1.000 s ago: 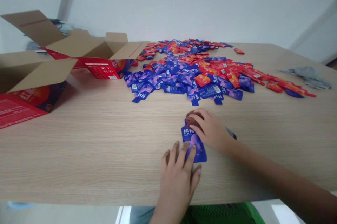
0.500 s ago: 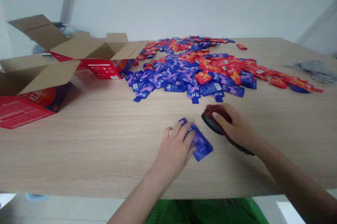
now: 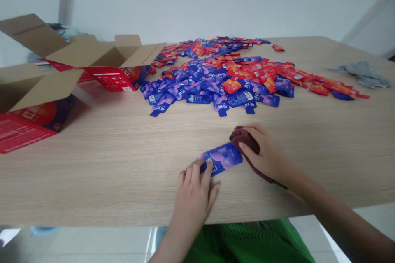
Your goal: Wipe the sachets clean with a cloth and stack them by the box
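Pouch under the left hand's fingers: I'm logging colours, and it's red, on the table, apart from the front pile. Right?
Not red: the head view shows a blue pouch under the fingers of the left hand, on the table, apart from the front pile.

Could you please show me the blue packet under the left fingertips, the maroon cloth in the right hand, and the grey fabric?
Blue packet [image 3: 225,159]: head view, middle of its uncovered printed face.
Maroon cloth [image 3: 246,138]: head view, its bunched upper part.
Grey fabric [image 3: 363,71]: head view, its crumpled middle.
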`<state>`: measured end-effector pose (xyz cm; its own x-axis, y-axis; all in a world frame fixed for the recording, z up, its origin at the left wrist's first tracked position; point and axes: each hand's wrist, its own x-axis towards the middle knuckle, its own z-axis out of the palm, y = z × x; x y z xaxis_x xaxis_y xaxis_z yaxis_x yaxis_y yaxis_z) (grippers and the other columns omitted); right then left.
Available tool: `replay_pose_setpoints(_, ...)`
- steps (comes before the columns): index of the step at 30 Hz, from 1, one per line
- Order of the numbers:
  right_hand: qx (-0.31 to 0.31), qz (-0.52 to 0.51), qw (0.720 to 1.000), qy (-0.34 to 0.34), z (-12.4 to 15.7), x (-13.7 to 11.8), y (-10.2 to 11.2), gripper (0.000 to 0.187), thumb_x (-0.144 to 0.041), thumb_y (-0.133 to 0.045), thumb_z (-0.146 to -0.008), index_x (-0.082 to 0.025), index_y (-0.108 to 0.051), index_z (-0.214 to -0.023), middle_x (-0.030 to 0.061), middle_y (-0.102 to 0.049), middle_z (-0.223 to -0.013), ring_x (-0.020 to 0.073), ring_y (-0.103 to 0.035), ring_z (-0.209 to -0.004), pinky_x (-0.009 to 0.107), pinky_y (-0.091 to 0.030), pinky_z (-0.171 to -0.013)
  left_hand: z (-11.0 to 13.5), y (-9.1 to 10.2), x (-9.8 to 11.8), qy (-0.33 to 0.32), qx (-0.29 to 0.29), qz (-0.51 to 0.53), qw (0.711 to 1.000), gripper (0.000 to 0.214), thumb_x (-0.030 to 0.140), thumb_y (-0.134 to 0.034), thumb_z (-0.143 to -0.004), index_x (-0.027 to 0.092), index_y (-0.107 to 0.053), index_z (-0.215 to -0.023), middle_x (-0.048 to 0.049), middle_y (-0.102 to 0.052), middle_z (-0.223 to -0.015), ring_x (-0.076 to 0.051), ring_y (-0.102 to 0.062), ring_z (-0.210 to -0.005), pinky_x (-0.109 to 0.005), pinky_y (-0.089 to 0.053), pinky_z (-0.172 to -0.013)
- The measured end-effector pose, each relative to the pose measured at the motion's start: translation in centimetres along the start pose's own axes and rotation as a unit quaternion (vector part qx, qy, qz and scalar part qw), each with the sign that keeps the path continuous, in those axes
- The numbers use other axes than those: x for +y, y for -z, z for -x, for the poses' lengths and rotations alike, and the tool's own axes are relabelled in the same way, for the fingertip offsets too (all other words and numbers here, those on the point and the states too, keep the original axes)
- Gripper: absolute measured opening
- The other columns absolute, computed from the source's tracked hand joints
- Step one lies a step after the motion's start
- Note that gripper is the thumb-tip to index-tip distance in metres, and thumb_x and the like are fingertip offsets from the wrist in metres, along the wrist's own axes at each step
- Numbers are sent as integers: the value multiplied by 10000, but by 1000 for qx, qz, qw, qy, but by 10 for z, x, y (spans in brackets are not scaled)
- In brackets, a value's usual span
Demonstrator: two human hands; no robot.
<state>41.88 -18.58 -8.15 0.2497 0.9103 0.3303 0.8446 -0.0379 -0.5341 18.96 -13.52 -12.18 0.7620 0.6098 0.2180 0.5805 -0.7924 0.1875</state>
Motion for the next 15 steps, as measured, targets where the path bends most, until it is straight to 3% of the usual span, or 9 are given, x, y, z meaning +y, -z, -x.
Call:
replay_pose_setpoints(2, 23, -3, 999, 33, -4, -22, -7, 345, -258, -506, -907, -173, -537, -1240, 132, -528, -1292, 249, -511, -1199, 422, -421, -1045, 2, 0, -2, 1, -1, 11, 1000, 473, 364, -533, -932, 190, -512, -1371, -147, -546, -1324, -298, -516, -1173, -453, -420, -936)
replay_pose_setpoints(6, -83, 102, 984, 118, -2, -51, -40, 409, -355, -469, -943, -183, -547, -1305, 137, -468, -1421, 318, -470, -1213, 509, -417, -995, 8, -2, -2, 8, 8, 15, 1000, 445, 368, -502, -930, 124, -567, -1297, -149, -600, -1276, -317, -500, -1205, -466, -375, -975)
replay_pose_setpoints(10, -120, 197, 966, 113, 6, -32, -52, 437, -400, -443, -953, -224, -548, -1339, 112, -440, -1463, 337, -482, -1164, 538, -417, -945, 12, -4, 0, 11, 18, 25, 999, 474, 357, -468, -946, 105, -528, -1342, -131, -578, -1355, -295, -474, -1259, -439, -345, -1003)
replay_pose_setpoints(15, -92, 220, 970, 50, 6, 5, -30, 403, -354, -455, -943, -202, -589, -1291, 147, -482, -1373, 345, -478, -1172, 523, -445, -926, 9, -1, 0, 24, 10, 47, 999, 517, 367, -471, -947, 129, -472, -1406, -88, -525, -1435, -274, -471, -1269, -432, -347, -1010)
